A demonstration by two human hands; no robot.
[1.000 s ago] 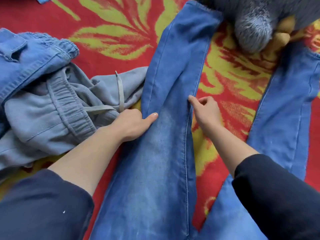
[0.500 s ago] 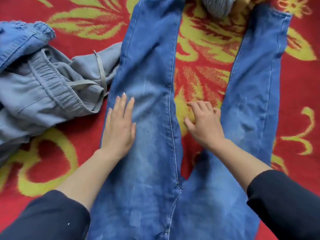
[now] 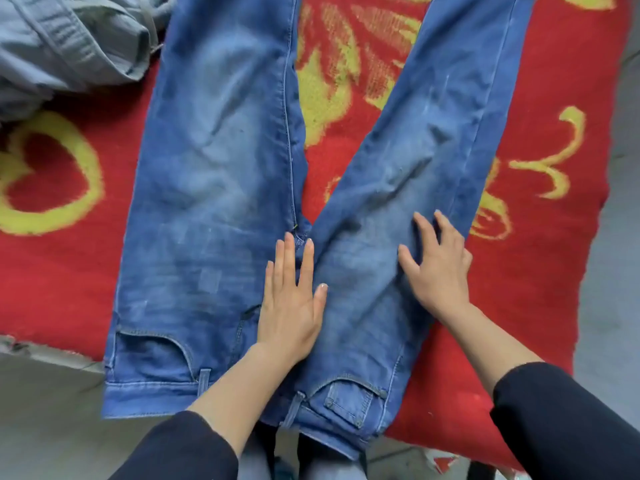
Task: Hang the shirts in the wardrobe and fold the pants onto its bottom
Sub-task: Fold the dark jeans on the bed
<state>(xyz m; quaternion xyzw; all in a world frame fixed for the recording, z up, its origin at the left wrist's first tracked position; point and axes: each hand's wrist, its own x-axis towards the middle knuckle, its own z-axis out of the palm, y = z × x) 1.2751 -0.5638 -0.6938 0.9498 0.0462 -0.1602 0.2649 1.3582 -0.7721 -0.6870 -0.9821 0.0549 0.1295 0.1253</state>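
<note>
A pair of blue jeans (image 3: 214, 174) lies flat on a red and yellow blanket (image 3: 62, 271), waistband toward me, legs spread apart and running up out of view. My left hand (image 3: 292, 299) rests flat with straight fingers on the crotch seam in the middle of the jeans. On the upper thigh of the right leg, my right hand (image 3: 436, 268) presses down with fingers spread and slightly bent. Neither hand grips the cloth.
A crumpled pile of grey pants (image 3: 62, 46) with a drawstring lies at the top left of the blanket. The blanket's near edge sits over a grey floor (image 3: 52, 410), which also shows along the right side. The wardrobe is not in view.
Both hands slid down the jeans toward the waistband. The left moved from the left leg to the crotch seam, the right from the blanket between the legs onto the right thigh. The view tilted down.
</note>
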